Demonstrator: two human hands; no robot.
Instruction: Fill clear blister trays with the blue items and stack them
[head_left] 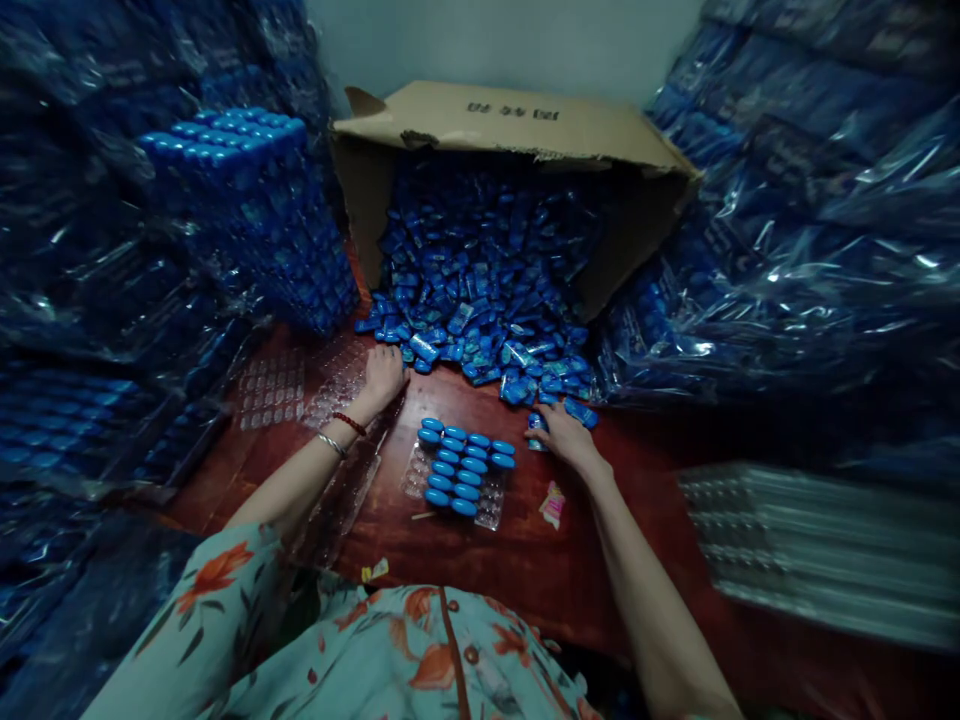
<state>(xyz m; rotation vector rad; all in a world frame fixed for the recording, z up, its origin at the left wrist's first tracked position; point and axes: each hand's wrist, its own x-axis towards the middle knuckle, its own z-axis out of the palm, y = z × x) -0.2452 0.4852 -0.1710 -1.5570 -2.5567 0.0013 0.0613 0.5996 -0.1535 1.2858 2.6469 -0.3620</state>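
A heap of small blue pieces (480,300) spills from a tipped cardboard box (517,125) onto the dark red table (480,560). My left hand (382,375) reaches into the heap's left edge, fingers curled among the pieces; what it holds, if anything, is hidden. My right hand (564,432) lies at the heap's near right edge, fingers closed on a blue piece (535,424). Between my arms sits a clear blister tray (491,510) partly filled with rows of blue pieces (459,468).
A tall stack of filled trays (255,215) stands at the left. Empty clear trays (289,385) lie beside my left wrist, more (817,550) at the right. Plastic-wrapped blue bundles (810,220) wall both sides. A small pink wrapper (553,503) lies near the tray.
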